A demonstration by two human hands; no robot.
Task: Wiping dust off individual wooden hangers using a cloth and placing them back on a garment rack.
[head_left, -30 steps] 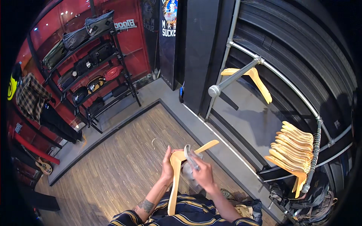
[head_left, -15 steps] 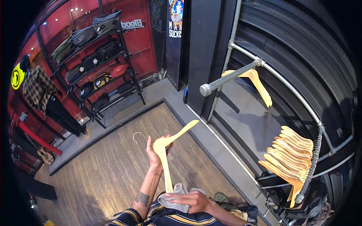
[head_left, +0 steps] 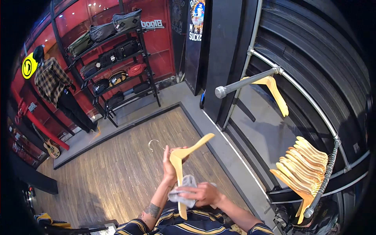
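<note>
A pale wooden clothes hanger is held out in front of me, its wire hook pointing to the far left. My left hand grips it around the middle, near the hook, with the fingers partly behind the wood. My right hand holds a grey cloth wrapped against the hanger's near arm. The tip of that arm sticks out below the cloth, close to my striped shirt.
On the right, several wooden hangers hang from a metal rail; more hang on a shorter pipe farther off. Bags lie beneath the rail. A black shelf with bags and a clothed mannequin stand at the far left.
The cloth in my right hand has slid up the hanger's near arm, away from its tip, baring the end. My view has shifted slightly, so the surroundings appear farther right.
</note>
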